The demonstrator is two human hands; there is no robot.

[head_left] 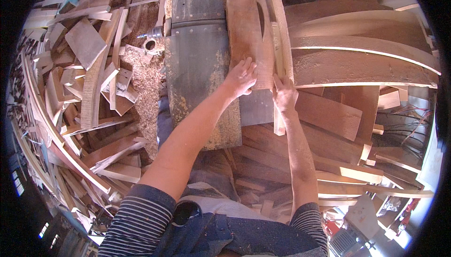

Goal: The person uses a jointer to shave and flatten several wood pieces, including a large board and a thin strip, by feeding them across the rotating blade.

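Observation:
A reddish-brown wooden board [248, 27] lies lengthwise on the dark metal machine table [197, 55], with a curved slot cut near its right edge. My left hand [241, 76] presses flat on the board's near end, fingers spread. My right hand [284, 92] rests at the board's near right corner, fingers against a pale wooden fence strip [280, 46] that runs along the board's right side. Sawdust coats the near part of the machine table.
A heap of offcuts and curved wood strips [89, 69] fills the left side, with sawdust [145, 78] beside the table. Long curved planks [366, 55] are stacked to the right. More boards [329, 153] lie below, and wires [404, 121] hang at far right.

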